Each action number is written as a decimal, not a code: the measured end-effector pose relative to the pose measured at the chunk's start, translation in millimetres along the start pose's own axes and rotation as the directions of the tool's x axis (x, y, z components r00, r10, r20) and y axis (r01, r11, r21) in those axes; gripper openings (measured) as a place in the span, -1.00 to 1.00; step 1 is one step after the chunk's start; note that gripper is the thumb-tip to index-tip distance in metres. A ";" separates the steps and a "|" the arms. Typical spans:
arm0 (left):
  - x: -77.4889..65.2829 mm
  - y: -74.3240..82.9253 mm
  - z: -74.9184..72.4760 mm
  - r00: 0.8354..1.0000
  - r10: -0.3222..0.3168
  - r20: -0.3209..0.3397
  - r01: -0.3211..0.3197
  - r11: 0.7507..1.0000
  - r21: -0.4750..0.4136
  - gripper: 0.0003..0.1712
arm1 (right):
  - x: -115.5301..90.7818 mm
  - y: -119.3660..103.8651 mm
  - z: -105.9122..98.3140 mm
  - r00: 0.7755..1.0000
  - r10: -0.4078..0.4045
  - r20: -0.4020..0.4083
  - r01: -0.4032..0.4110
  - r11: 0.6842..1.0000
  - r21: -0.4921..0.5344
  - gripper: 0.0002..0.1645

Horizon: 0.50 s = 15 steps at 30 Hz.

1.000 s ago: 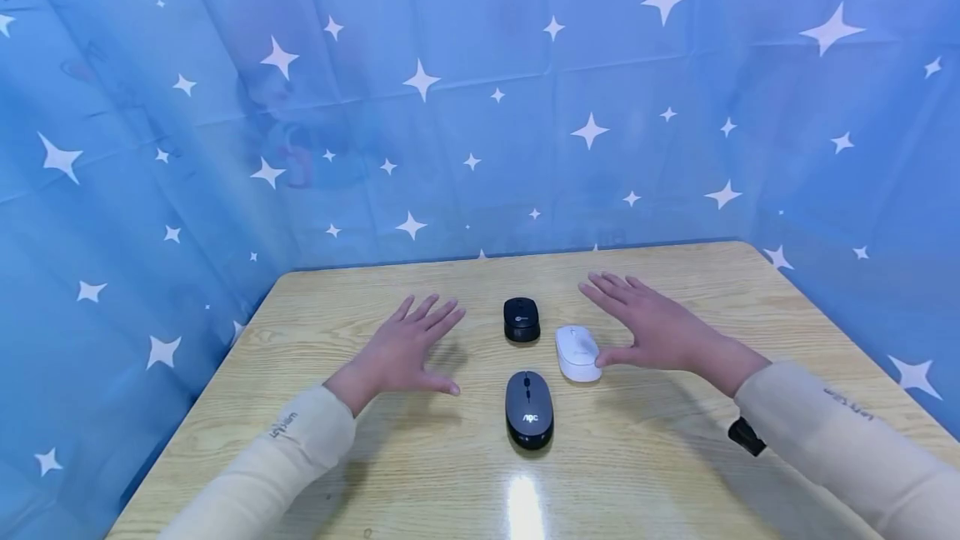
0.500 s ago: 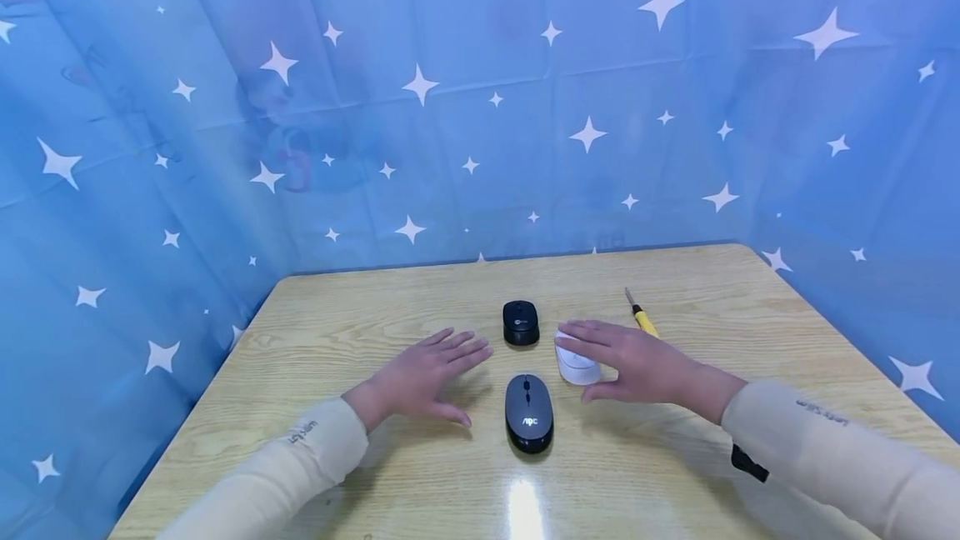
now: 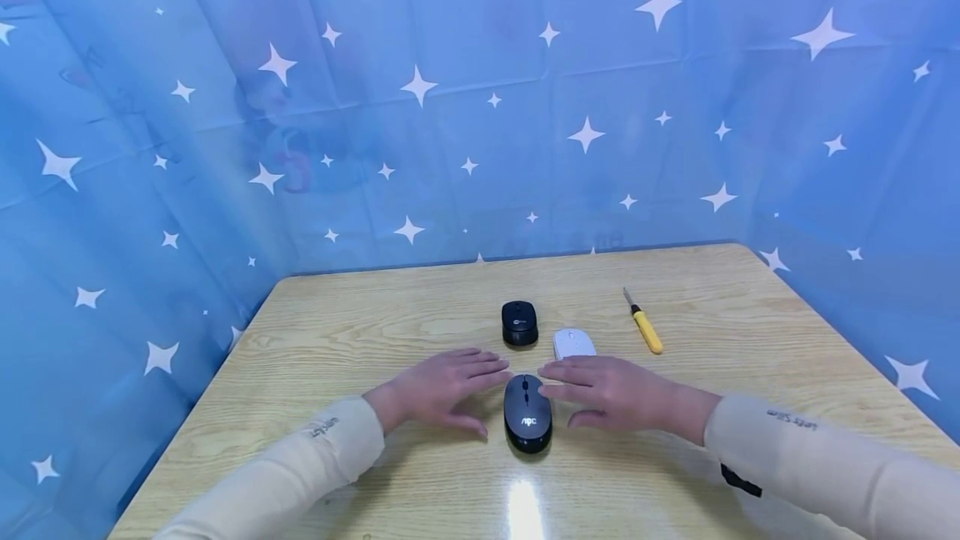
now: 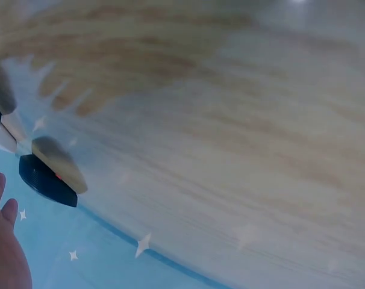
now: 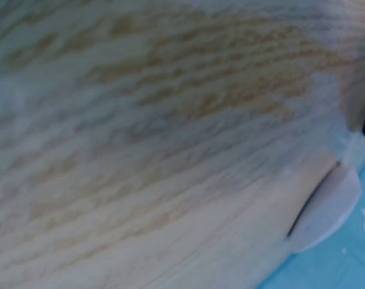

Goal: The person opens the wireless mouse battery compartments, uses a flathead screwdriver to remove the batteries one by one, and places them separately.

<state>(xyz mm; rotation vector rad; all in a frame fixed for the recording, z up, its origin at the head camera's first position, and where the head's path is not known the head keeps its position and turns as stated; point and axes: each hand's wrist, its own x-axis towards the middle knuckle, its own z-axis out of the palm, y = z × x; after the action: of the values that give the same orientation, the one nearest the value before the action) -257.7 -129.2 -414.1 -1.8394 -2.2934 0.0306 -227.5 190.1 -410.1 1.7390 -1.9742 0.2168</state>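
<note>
A grey-and-black computer mouse (image 3: 527,417) lies between the two hands in the head view. My left hand (image 3: 448,392) is just left of it, fingers extended and thumb apart. From the other side, my right hand (image 3: 617,394) brings its fingertips to the mouse's right edge; whether they touch cannot be told. Behind the right fingers, a white mouse (image 3: 574,342) is partly covered. A black mouse (image 3: 519,323) sits farther back. The left wrist view catches a black mouse (image 4: 47,182) beside part of the left hand (image 4: 8,253); the right wrist view catches the white mouse (image 5: 328,211).
A screwdriver (image 3: 647,330) with a yellow handle lies at the back right of the wooden table (image 3: 360,315). Blue curtains (image 3: 465,107) with white stars hang behind and beside the table. Light glares off the tabletop near its front.
Both hands have moved inward and nearer the body, closing in on the grey-and-black mouse. The right hand has passed over the white mouse, and the screwdriver has come into view.
</note>
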 end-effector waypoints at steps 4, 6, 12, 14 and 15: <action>3.4 -1.6 3.8 0.999 0.042 -0.024 -0.042 0.999 0.008 -0.07 | 1.4 -3.1 5.0 1.000 -0.018 0.011 0.018 1.000 0.004 -0.28; 5.0 -1.6 5.1 0.998 0.055 -0.034 -0.055 0.998 0.016 -0.09 | 2.1 -4.9 6.6 1.000 -0.018 0.019 0.018 1.000 0.007 -0.28; 10.4 -0.4 7.4 0.997 0.072 -0.030 -0.072 0.997 0.008 -0.18 | 4.4 -8.3 7.7 0.998 -0.044 0.048 0.044 0.999 0.011 -0.32; 11.9 0.3 8.3 0.998 0.067 -0.022 -0.067 0.998 0.004 -0.20 | 5.1 -8.6 8.0 0.997 -0.054 0.064 0.053 0.999 0.011 -0.33; 12.7 0.6 8.8 0.998 0.067 -0.017 -0.067 0.998 0.002 -0.21 | 5.1 -8.5 8.4 0.995 -0.059 0.075 0.058 0.998 0.007 -0.34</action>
<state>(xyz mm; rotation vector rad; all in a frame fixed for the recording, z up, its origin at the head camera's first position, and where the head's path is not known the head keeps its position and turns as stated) -261.3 -115.8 -421.0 -1.9072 -2.2191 0.0264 -221.8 180.5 -416.7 1.8303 -1.9732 0.1386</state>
